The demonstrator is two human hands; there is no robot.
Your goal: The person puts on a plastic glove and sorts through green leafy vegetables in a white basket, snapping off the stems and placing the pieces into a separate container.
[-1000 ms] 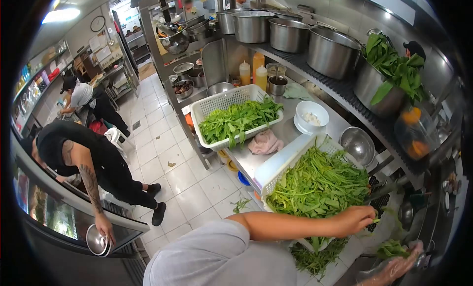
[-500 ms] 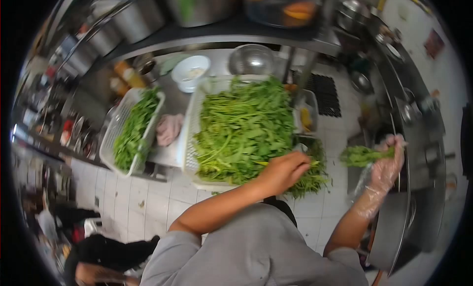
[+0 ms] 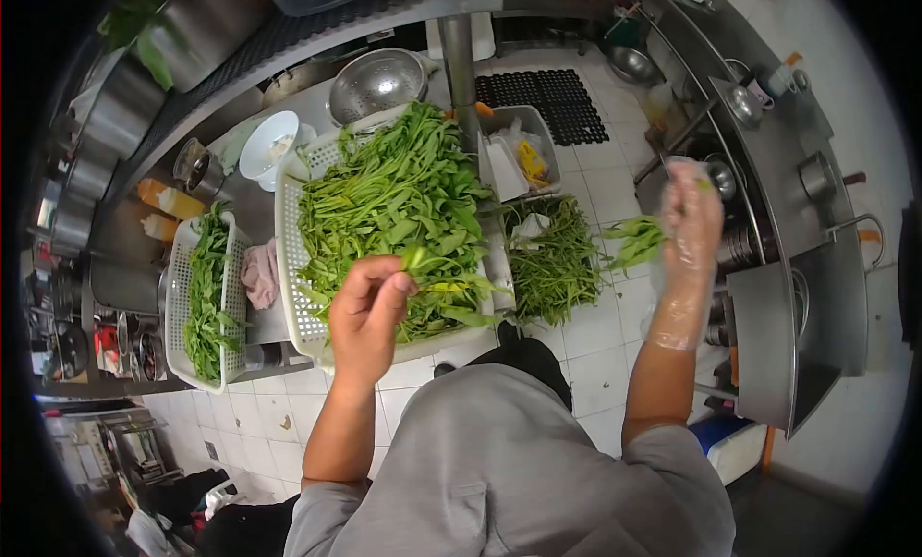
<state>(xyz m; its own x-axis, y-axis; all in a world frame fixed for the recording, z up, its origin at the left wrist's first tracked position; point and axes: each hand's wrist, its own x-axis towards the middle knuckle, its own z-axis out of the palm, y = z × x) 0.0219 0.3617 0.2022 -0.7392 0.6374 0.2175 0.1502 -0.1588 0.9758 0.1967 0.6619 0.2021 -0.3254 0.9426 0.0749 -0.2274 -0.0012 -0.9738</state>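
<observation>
My left hand (image 3: 368, 312) is bare and raised over the front of a large white basket (image 3: 291, 307). Its thumb and fingers pinch a piece of leafy green (image 3: 419, 260). Beneath it the basket is heaped with long-stemmed leafy greens (image 3: 394, 187). Out to the right, my right hand (image 3: 690, 216) wears a clear plastic glove and is slightly blurred. It grips a bunch of leafy greens (image 3: 636, 242), whose leaves stick out to the left. Between the hands, low beside the basket, lies a pile of green stems (image 3: 552, 269) with a whitish scrap on it.
At left, a smaller white basket (image 3: 233, 312) holds greens near a pink cloth (image 3: 259, 274). Behind stand a white bowl (image 3: 267, 146) and a steel colander (image 3: 377, 88). A metal post (image 3: 459, 67) rises beside a grey bin (image 3: 549, 139). Steel counter (image 3: 821, 298) lines the right.
The view has turned to the right. My left hand has moved from the basket's right corner to its front left, now showing a green piece. My right hand is raised, still holding its bunch.
</observation>
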